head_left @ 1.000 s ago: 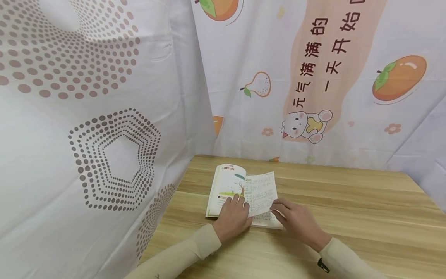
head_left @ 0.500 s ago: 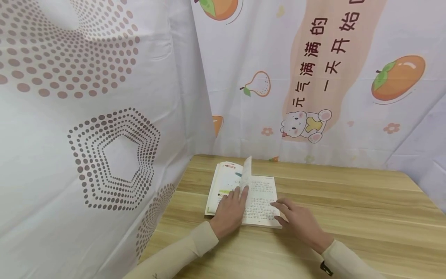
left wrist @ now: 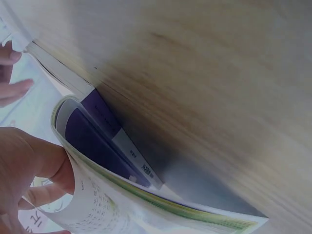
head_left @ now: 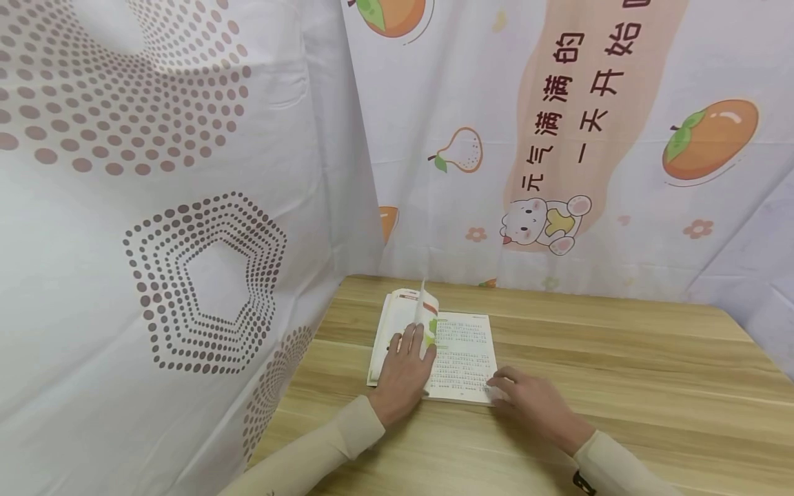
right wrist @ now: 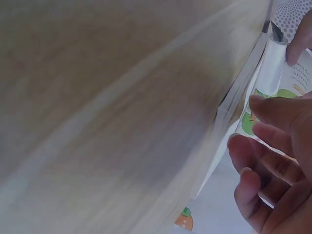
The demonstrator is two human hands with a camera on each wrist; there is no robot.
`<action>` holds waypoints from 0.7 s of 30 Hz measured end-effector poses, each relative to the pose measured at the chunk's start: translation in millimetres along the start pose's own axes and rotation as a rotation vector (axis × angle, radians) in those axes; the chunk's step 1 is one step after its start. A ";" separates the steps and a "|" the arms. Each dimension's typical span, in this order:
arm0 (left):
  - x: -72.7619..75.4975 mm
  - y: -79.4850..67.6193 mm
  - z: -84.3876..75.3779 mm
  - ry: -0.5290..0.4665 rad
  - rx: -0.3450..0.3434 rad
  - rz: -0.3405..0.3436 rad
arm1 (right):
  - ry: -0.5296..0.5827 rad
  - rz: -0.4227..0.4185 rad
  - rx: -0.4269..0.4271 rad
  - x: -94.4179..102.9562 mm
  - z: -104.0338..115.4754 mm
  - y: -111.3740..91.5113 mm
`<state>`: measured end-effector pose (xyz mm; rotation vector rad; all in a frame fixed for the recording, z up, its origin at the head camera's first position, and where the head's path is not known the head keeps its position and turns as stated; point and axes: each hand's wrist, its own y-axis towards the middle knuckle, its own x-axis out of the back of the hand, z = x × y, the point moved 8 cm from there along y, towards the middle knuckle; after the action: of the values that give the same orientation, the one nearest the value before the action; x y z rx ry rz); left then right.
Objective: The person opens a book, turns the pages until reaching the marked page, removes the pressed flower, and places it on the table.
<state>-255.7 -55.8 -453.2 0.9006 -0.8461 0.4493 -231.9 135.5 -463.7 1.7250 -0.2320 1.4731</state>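
An open book [head_left: 462,358] with printed text and coloured pictures lies on the wooden table. My left hand [head_left: 403,375] rests on its left side with fingers extended, against a page [head_left: 426,317] that stands nearly upright by the middle. In the left wrist view, the left-side pages [left wrist: 161,200] bow up over a purple and white spine [left wrist: 119,131]. My right hand [head_left: 536,406] is at the lower right corner of the book, fingers loosely bent. In the right wrist view, the right hand [right wrist: 278,156] shows nothing between its thumb and fingers.
The wooden table [head_left: 620,358] extends to the right of the book. A white dotted curtain [head_left: 186,413] hangs at the left, and a fruit-patterned curtain [head_left: 422,227] with Chinese characters hangs behind the table's far edge.
A page at the right hand has been let go and turned leftwards under the left hand. Another page now stands near upright. The right hand has slid slightly down towards the book's lower corner.
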 end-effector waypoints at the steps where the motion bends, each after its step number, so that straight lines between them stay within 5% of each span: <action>1: 0.2 -0.2 0.4 0.009 0.000 0.003 | 0.010 0.007 0.004 -1.2 0.1 -1.0; 9: 0.0 -1.7 1.0 0.049 -0.017 0.010 | 0.043 0.031 0.018 -7.1 -0.6 -4.6; 21: 3.2 -5.7 -6.1 -0.011 -0.087 -0.004 | -0.073 -0.019 0.070 -5.4 6.6 -0.8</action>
<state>-247.2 -54.0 -455.5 0.8254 -0.8671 0.4018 -228.2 129.5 -468.7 1.8342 -0.2040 1.4209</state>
